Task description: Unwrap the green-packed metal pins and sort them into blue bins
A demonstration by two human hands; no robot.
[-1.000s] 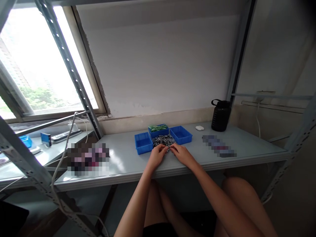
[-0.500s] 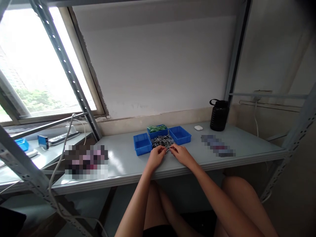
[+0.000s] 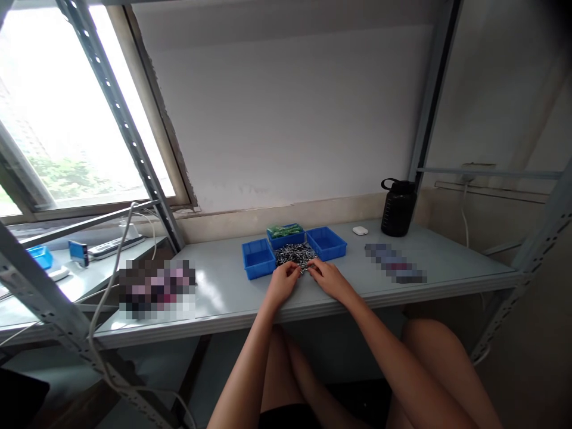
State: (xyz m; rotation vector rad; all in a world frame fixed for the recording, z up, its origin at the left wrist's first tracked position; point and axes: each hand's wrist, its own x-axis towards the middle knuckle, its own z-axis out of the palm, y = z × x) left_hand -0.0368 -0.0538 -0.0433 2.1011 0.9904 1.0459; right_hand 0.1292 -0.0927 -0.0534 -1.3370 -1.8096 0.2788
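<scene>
A heap of thin silver and dark screw-like metal pieces (image 3: 295,252) lies on the table among three blue trays. My left hand (image 3: 284,281) is at the heap's near left edge, thumb and fingers pinched together. Opposite it, my right hand (image 3: 328,277) has its fingertips closed at the near right edge of the heap. What either pinch holds is too small to make out. The left blue tray (image 3: 259,273) and the right blue tray (image 3: 334,249) show bare floors. Behind the heap, the back blue tray (image 3: 288,241) contains green packets (image 3: 285,230).
A black bottle (image 3: 397,208) and a small white case (image 3: 360,230) stand at the back right. Blurred-out items lie on the table (image 3: 232,304) at both sides. Metal shelf posts frame the place, and a white cable (image 3: 92,333) hangs by the left post.
The camera view has shifted very slightly. Both hands stay at the heap's near edge with their fingers pinched, and the trays have not moved.
</scene>
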